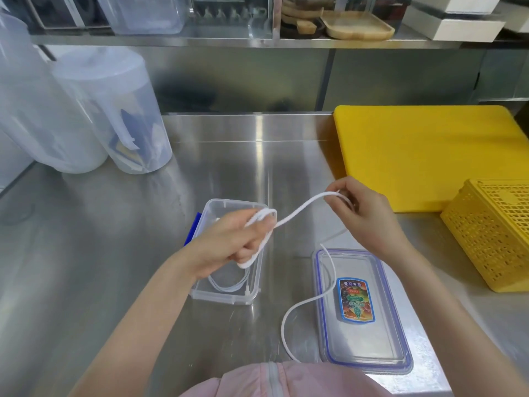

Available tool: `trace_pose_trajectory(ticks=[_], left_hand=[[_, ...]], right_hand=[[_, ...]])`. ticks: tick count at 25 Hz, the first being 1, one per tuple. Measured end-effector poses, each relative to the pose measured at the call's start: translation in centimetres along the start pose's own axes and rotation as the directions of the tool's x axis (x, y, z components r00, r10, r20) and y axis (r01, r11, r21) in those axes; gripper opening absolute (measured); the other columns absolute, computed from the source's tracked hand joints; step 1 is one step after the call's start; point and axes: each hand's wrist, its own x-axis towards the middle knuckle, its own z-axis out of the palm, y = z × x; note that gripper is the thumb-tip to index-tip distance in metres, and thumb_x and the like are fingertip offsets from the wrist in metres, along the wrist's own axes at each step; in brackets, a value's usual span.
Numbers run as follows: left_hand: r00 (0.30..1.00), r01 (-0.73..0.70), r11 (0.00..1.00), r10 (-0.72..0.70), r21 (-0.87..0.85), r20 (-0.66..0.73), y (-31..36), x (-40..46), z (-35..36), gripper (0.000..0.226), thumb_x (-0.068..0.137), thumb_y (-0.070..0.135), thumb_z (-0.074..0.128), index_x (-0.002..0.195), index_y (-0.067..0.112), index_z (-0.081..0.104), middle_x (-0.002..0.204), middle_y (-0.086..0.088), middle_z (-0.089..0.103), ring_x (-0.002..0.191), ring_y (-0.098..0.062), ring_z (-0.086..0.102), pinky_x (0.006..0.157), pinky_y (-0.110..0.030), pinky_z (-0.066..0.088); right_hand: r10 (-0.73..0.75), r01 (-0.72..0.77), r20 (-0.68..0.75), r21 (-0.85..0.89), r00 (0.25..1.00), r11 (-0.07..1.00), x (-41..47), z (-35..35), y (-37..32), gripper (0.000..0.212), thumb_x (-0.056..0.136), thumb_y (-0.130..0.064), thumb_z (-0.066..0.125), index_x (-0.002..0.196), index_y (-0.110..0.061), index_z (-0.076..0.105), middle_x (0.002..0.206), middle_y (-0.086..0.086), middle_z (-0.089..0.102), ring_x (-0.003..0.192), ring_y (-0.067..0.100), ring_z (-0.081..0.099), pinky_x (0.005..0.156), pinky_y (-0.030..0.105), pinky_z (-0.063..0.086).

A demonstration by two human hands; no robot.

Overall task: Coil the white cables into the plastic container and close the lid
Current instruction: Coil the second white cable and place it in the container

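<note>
White cable [297,210] stretches sideways between gripping left hand [240,239] and pinching right hand [363,213].

A single head-worn wide-angle view looks forward and steeply down from above the steel counter [114,253], close enough that both forearms reach in from the bottom edge. Beyond the counter, the backsplash and a shelf [229,41] fill the top; straight lines bow toward the edges
</note>
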Motion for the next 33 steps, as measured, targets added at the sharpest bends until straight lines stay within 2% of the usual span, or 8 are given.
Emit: trace_pose_trajectory(ticks=[2, 5, 10, 16, 20, 23, 29, 33], left_hand=[[0.999, -0.026, 0.984, 0.023, 0.175, 0.022, 0.2, -0.2, 0.4, 0.017, 0.085, 0.036, 0.056, 0.070, 0.028, 0.056, 0.042, 0.015, 0.030, 0.036, -0.002, 0.021, 0.037, -0.010, 0.023], [0.994, -0.060, 0.996, 0.065, 0.062, -0.086, 0.6, 0.0, 0.3, 0.021, 0.079, 0.043, 0.050, 0.068, 0.028, 0.060, 0.041, 0.016, 0.026, 0.035, -0.002, 0.017, 0.038, -0.013, 0.018], [0.967, -0.086, 0.996, 0.084, 0.003, -0.239, 0.6, 1.1, -0.3, 0.031, 0.094, 0.030, 0.039, 0.068, 0.019, 0.051, 0.039, 0.014, 0.024, 0.034, -0.002, 0.015, 0.039, -0.018, 0.013], [0.949, -0.019, 0.996, 0.044, 0.083, -0.313, -0.7, 1.9, 0.1, 0.033, 0.096, 0.032, 0.038, 0.067, 0.019, 0.049, 0.038, 0.013, 0.024, 0.034, -0.003, 0.016, 0.035, -0.014, 0.018], [0.931, 0.003, 0.996, 0.031, 0.093, -0.364, -1.4, 2.2, -0.1, 0.035, 0.095, 0.035, 0.038, 0.064, 0.023, 0.050, 0.038, 0.014, 0.025, 0.034, -0.004, 0.017, 0.035, -0.013, 0.020], [0.923, -0.001, 0.997, 0.031, 0.078, -0.385, -1.6, 2.1, -0.5, 0.039, 0.095, 0.037, 0.038, 0.060, 0.030, 0.054, 0.040, 0.014, 0.025, 0.036, -0.005, 0.017, 0.037, -0.015, 0.019], [0.903, -0.046, 0.999, 0.053, 0.027, -0.426, -1.1, 2.2, -0.9, 0.036, 0.095, 0.037, 0.039, 0.064, 0.026, 0.054, 0.041, 0.014, 0.024, 0.036, -0.004, 0.017, 0.038, -0.016, 0.019], [0.881, -0.104, 0.994, 0.082, -0.022, -0.466, 0.2, 3.0, -1.1, 0.035, 0.095, 0.037, 0.038, 0.066, 0.022, 0.052, 0.041, 0.015, 0.024, 0.035, -0.003, 0.018, 0.036, -0.014, 0.018]], right_hand=[[-0.015, 0.015, 0.003, -0.029, 1.000, 0.999, 0.3, 0.1, 0.1, 0.009, 0.089, -0.020, 0.053, 0.080, -0.021, 0.055, 0.050, -0.010, 0.042, 0.050, -0.003, 0.044, 0.045, 0.008, 0.031], [-0.003, 0.005, 0.034, -0.072, 0.999, 0.997, 0.7, 0.9, 0.5, 0.008, 0.089, -0.021, 0.053, 0.084, -0.018, 0.058, 0.054, -0.011, 0.045, 0.053, -0.003, 0.046, 0.047, 0.008, 0.033], [0.176, -0.158, 0.114, -0.152, 0.978, 0.976, -0.9, 3.7, 2.3, 0.046, 0.086, -0.026, 0.057, 0.127, -0.017, 0.040, 0.112, -0.001, 0.041, 0.101, 0.010, 0.042, 0.087, 0.020, 0.035], [0.255, -0.224, 0.204, -0.163, 0.945, 0.961, -4.4, 6.3, 3.9, 0.025, 0.084, -0.034, 0.058, 0.093, -0.014, 0.045, 0.092, 0.004, 0.051, 0.073, 0.019, 0.052, 0.066, 0.026, 0.038], [0.275, 0.004, 0.639, -0.400, 0.718, 0.917, -6.5, 7.3, 4.8, 0.023, 0.084, -0.030, 0.055, 0.103, -0.016, 0.055, 0.107, 0.006, 0.054, 0.097, 0.023, 0.058, 0.081, 0.031, 0.043], [0.292, 0.155, 0.735, -0.473, 0.612, 0.867, -7.8, 8.1, 5.5, 0.031, 0.082, -0.018, 0.050, 0.113, -0.019, 0.052, 0.118, 0.006, 0.050, 0.107, 0.026, 0.055, 0.081, 0.032, 0.043], [0.169, -0.009, 0.447, -0.338, 0.878, 0.941, -4.8, 6.6, 5.1, 0.017, 0.088, -0.020, 0.051, 0.094, -0.010, 0.064, 0.095, 0.011, 0.066, 0.084, 0.026, 0.060, 0.071, 0.028, 0.040], [0.200, -0.202, 0.135, 0.006, 0.971, 0.979, 0.3, 3.5, 3.5, 0.023, 0.091, -0.020, 0.049, 0.083, -0.008, 0.067, 0.066, 0.004, 0.065, 0.049, 0.007, 0.050, 0.051, 0.017, 0.038]])
